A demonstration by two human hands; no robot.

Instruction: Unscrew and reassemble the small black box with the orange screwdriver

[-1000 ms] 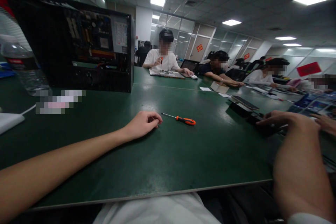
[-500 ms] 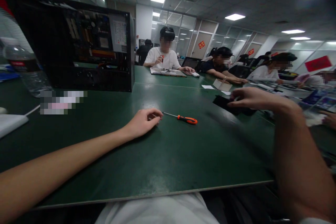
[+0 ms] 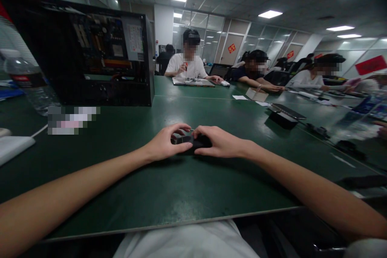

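Note:
Over the middle of the green table (image 3: 169, 193), my left hand (image 3: 166, 143) curls its fingers and thumb around one end of a small, dark thing shaped like a black computer mouse (image 3: 184, 145). My right hand (image 3: 222, 141) grips the other end from the right. Much of it is covered by my fingers, so its kind is not fully clear. A thin bit of the screwdriver's metal shaft (image 3: 192, 130) shows just behind my fingertips, while its orange and black handle is hidden by my right hand.
An open black computer case (image 3: 151, 60) stands at the left, beside a plastic bottle (image 3: 33, 84). To the right are a black box (image 3: 281, 119), a small cardboard box (image 3: 256, 94) and dark items along the table. A person (image 3: 187, 64) sits opposite; others sit at right.
My right hand has come from the right side to the middle, bringing the black mouse-like thing to my left hand. Both hands now grip it, and the screwdriver's handle has become hidden.

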